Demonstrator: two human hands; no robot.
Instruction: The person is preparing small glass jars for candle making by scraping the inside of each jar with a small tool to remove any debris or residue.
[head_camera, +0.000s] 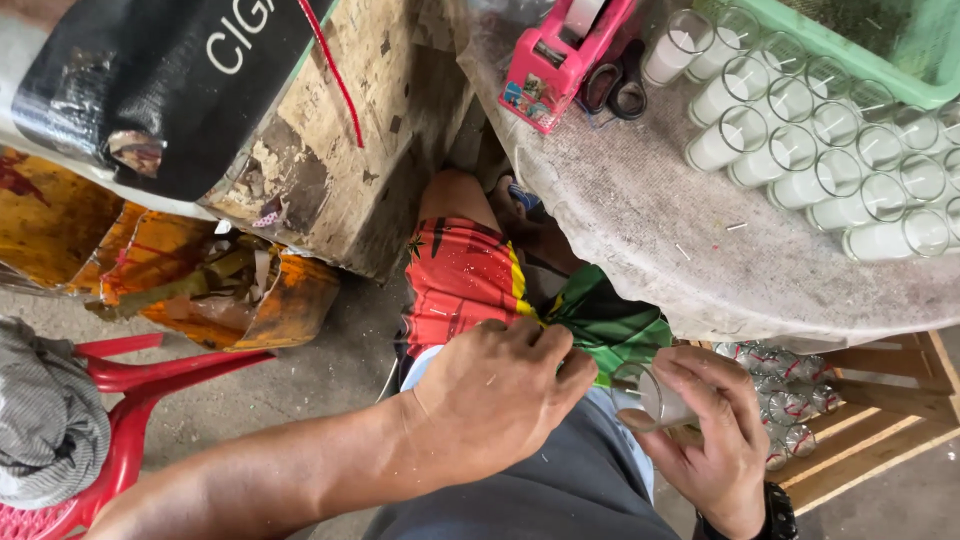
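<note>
My right hand (712, 436) grips a small clear glass (650, 392) with white wax inside, held just below the table edge over my lap. My left hand (500, 392) rests beside it, fingers curled together and pinched at the glass's rim; what they pinch is too small to see. Both hands hover above my red, yellow and green shorts (470, 275). On the grey cloth-covered table (640, 230) at the upper right stand several more wax-filled glasses (800, 130), packed in rows.
A pink tape dispenser (560, 55) and black scissors (615, 85) lie at the table's far side, by a green tray (850, 45). A wooden crate (880, 420) with wrapped glasses sits under the table. Worn boxes (300, 150) and a red plastic chair (120, 400) stand left.
</note>
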